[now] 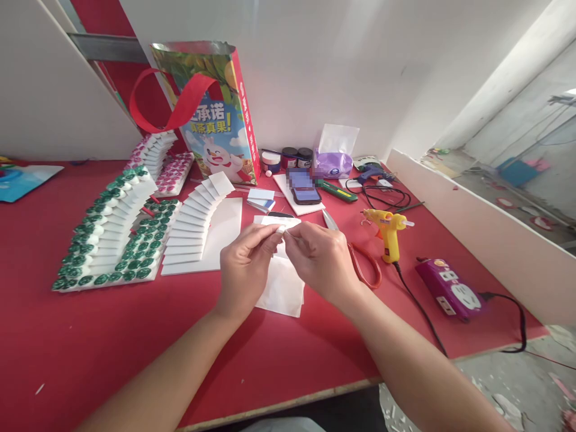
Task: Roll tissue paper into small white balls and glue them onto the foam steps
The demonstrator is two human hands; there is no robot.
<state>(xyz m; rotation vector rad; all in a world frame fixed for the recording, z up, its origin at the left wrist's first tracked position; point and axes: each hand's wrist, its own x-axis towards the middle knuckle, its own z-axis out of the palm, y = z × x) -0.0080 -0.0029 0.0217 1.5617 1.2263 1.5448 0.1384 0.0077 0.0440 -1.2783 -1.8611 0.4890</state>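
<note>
My left hand (pixel 246 264) pinches a small white piece (pixel 281 229) between thumb and fingertips; what it is made of I cannot make out. Close against it, my right hand (pixel 320 255) has its fingers pinched together at the same piece, and whether they hold a thin tool is hidden. Below both hands lies a white paper sheet (pixel 281 291). Left of them a white stepped, curved stair model (pixel 191 231) stands on a white board (pixel 229 216). Red-handled scissors (pixel 371 267) rest beside my right wrist.
Farther left is a stair model with green discs (pixel 139 261), with a pink one (pixel 173 174) behind it. A printed bag (pixel 211 120), phone (pixel 303 187), utility knife (pixel 337 191), wipes pack (pixel 333 162), yellow glue gun (pixel 387 231) and purple power strip (pixel 450 288) with cords occupy the red table (pixel 216 384).
</note>
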